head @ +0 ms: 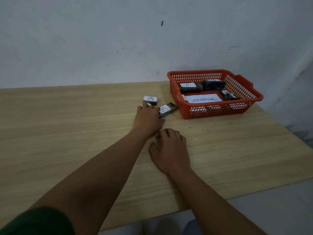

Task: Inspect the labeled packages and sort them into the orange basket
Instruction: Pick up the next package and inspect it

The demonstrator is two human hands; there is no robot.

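Note:
An orange basket (243, 85) stands at the table's far right; inside lie several dark packages with white "A" labels and a paper reading "ABNORMAL" (204, 98). Two dark packages lie on the table left of it: a small one (150, 100) and a longer one (167, 109), both labelled "A". My left hand (147, 118) reaches out and its fingers close round the near end of the longer package, with the fingertips near the small one. My right hand (171, 149) rests on the table nearer to me, fingers loosely curled, holding nothing.
The wooden table (67, 133) runs up to a pale wall at the back. Its right edge slants away just past the basket, and its front edge lies near my body. A grey floor shows below.

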